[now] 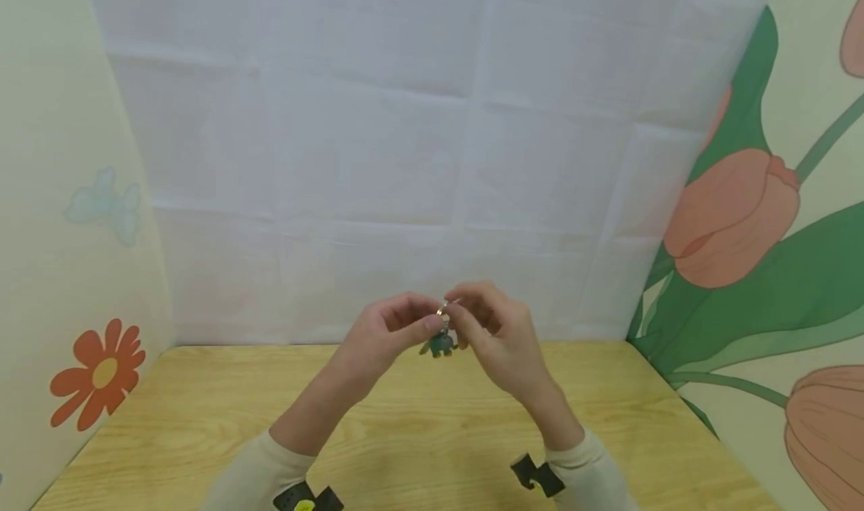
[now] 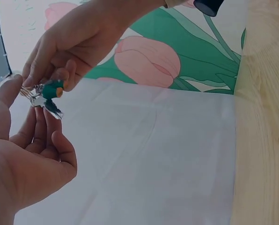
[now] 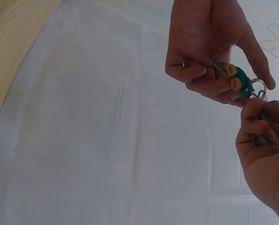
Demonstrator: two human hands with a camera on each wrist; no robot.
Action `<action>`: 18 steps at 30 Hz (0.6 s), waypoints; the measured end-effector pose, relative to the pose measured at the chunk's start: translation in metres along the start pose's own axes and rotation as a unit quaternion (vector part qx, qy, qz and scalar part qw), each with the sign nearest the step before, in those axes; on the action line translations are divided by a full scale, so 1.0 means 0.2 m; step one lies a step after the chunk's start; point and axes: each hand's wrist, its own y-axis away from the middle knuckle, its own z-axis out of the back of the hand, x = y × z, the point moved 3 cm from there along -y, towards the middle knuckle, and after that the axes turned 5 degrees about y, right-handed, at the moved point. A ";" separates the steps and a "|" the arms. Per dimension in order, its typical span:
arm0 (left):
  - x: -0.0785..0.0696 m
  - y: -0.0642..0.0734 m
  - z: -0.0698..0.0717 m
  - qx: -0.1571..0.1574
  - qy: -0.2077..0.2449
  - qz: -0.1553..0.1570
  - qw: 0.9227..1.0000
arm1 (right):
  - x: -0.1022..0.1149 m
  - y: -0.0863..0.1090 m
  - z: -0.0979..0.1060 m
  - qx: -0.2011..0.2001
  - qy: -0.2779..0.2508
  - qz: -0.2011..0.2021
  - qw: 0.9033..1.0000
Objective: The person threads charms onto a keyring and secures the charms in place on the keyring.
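Above the table, my two hands meet at a keychain with a small green figure (image 1: 442, 344) hanging from a metal split ring (image 1: 442, 310). Thumb and fingers of my left hand (image 1: 388, 335) pinch the ring from one side. My right hand (image 1: 502, 338) pinches it from the other, fingers bent. In the right wrist view the figure (image 3: 243, 83) shows orange feet, and the ring (image 3: 259, 85) stands up between the fingertips. A flat, dark, shiny piece (image 2: 53, 108) dangles beside the figure in the left wrist view; its kind is unclear.
Light wood table (image 1: 418, 421) below the hands. A creased white cloth (image 1: 378, 136) hangs behind it. Side walls carry a red flower (image 1: 104, 374) at left and tulips (image 1: 736, 218) at right. Black straps (image 1: 538, 475) sit by the sleeves.
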 end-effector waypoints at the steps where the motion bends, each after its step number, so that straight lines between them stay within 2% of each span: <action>1: 0.00 0.00 0.00 -0.003 0.002 -0.001 1.000 | 0.00 0.00 0.00 0.004 0.003 0.004 1.000; 5: -0.01 0.00 0.01 -0.018 -0.002 -0.006 1.000 | 0.00 -0.01 0.01 0.018 0.068 0.036 0.997; 8: -0.01 0.00 0.01 -0.026 -0.012 -0.008 1.000 | 0.00 -0.01 0.03 0.024 0.141 0.077 0.987; 11: -0.01 0.01 0.01 -0.032 -0.022 -0.008 0.999 | 0.01 -0.01 0.03 0.023 0.188 0.120 0.975; 18: -0.02 0.01 0.01 -0.052 -0.046 -0.003 0.998 | 0.05 -0.02 0.02 0.004 0.221 0.219 0.951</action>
